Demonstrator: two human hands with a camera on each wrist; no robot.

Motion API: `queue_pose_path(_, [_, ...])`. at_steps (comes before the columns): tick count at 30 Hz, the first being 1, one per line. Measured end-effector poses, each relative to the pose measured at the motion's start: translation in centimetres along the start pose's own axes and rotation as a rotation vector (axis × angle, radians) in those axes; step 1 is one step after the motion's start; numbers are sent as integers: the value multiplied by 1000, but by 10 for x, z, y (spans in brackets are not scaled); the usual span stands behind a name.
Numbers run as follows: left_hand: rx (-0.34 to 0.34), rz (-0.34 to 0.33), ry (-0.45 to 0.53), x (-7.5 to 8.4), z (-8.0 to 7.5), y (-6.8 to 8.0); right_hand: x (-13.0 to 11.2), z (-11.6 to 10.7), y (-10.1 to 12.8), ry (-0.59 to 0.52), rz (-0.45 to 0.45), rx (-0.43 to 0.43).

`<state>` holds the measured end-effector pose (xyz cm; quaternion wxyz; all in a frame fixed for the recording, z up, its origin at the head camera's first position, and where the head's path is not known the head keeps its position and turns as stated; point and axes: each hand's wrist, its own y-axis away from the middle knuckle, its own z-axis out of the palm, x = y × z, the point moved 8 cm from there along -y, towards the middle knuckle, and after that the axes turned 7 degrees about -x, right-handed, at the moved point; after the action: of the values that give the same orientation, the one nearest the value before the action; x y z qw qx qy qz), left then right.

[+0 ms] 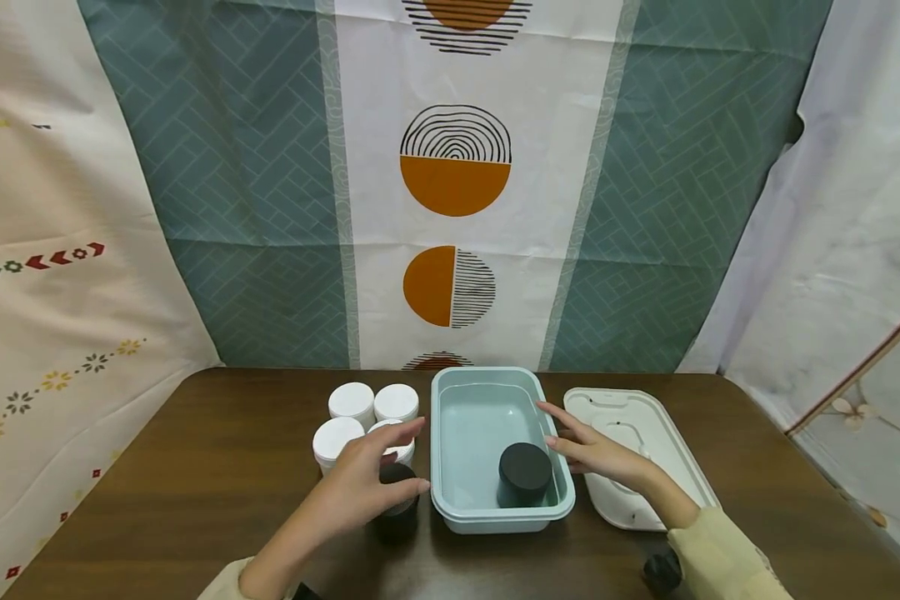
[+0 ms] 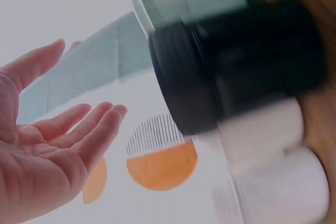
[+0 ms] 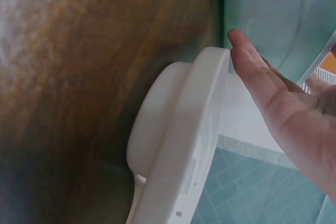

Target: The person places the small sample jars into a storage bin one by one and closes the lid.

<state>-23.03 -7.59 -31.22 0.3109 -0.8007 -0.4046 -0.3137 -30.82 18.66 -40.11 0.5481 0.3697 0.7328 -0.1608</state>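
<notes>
My left hand [image 1: 360, 477] hovers with fingers and thumb spread over a black jar [image 1: 396, 523] on the table. In the left wrist view that hand [image 2: 58, 145] holds nothing and is apart from the black jar [image 2: 236, 66]. A light blue plastic box [image 1: 487, 512] stands right of it, with a second black jar [image 1: 525, 473] upright inside, near its front right corner. At the box's right rim is my right hand [image 1: 607, 454], fingers extended. From the right wrist view, its fingers [image 3: 257, 74] lie along the box's outer wall [image 3: 262, 14]; firm contact cannot be judged.
Several white-lidded jars [image 1: 352, 400] stand grouped left of the box, behind the left hand. A white lid [image 1: 667, 442] lies on the brown table [image 1: 157, 500] to the right, under the right forearm. A patterned curtain [image 1: 270, 167] hangs behind the table.
</notes>
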Motion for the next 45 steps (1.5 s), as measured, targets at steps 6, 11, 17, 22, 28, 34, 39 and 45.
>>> queue_pose_path(6, [39, -81, -24, -20, -14, 19, 2, -2, 2, 25, 12, 3])
queue_pose_path(11, [60, -88, -45, -31, -14, 31, 3, -2, 3, 4, 8, -6])
queue_pose_path(17, [53, -100, -78, -42, -8, 35, 1, -2, 4, 0, -6, -9])
queue_pose_path(22, [38, -110, -41, -51, 0, 35, -1, -2, 3, 4, -13, -11])
queue_pose_path(28, [76, -122, -101, -53, 5, 34, 0, -2, 2, -2, -22, -8])
queue_pose_path(34, [102, -139, -122, -55, 7, 34, 0, -1, 0, -18, -31, -16])
queue_pose_path(39, [122, -134, -105, -54, 2, 37, 0, 0, 0, -14, -18, -12])
queue_pose_path(45, [139, -115, -88, -41, -10, 39, 0, 0, 0, -9, -14, -5])
